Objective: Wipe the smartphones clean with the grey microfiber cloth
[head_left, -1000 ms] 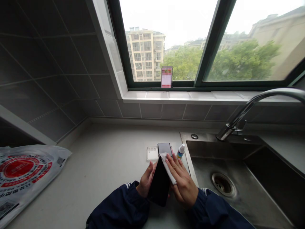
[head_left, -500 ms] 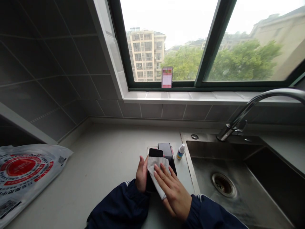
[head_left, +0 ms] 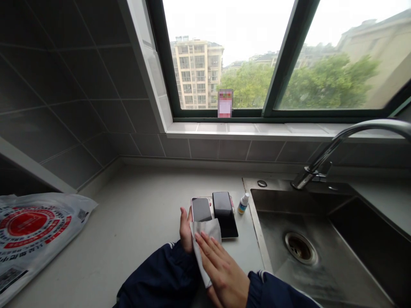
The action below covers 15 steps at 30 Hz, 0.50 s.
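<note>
My left hand (head_left: 185, 229) holds a smartphone (head_left: 201, 208) from its left side and from beneath, above the counter; the thumb sticks up beside it. Over the phone's lower part lies a light grey cloth (head_left: 210, 227). My right hand (head_left: 221, 265) presses that cloth against the screen with its fingers laid long and close together. The phone's lower end is covered by cloth and fingers. Just to the right, a second smartphone (head_left: 224, 214) rests on the counter, black screen up. Beside it stands a small spray bottle (head_left: 243, 203) with a white cap. Something clear and pinkish is partly hidden behind the phones.
A steel sink (head_left: 295, 265) with a curved faucet (head_left: 334, 147) is on the right. The pale counter (head_left: 141, 205) stretches left to a printed white plastic bag (head_left: 41, 235). A tiled wall and window sill (head_left: 244, 128) run along the back.
Both hands, the held phone and the cloth have shifted left and slightly down. The cloth has slid lower on the screen, and more of the second phone shows.
</note>
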Motion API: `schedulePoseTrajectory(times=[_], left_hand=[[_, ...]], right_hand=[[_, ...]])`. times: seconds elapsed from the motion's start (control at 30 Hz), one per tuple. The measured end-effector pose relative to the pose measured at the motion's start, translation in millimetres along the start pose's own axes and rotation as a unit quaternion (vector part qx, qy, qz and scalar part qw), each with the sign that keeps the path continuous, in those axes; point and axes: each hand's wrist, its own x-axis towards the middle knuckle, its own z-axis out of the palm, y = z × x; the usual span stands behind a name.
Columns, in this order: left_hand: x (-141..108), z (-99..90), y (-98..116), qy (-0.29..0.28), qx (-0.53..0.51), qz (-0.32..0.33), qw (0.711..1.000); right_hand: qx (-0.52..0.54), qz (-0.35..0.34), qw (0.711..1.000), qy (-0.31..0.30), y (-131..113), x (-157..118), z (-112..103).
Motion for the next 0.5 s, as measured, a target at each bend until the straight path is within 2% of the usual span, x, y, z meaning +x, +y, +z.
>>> schedulePoseTrajectory(times=[0.13, 0.37, 0.5], left_hand=[[-1.1, -1.1, -0.6, -0.016, -0.012, -0.016, 1.0], [-6.7, 5.0, -0.8, -0.047, -0.038, -0.005, 0.998], [-9.8, 2.3, -4.7, -0.061, -0.034, -0.033, 0.997]], right_hand=[[0.014, -0.003, 1.0, 0.001, -0.4, 1.2, 3.5], [0.013, 0.004, 1.0, -0.001, -0.3, 1.0, 6.2], [0.015, 0.014, 1.0, -0.002, -0.8, 1.0, 4.3]])
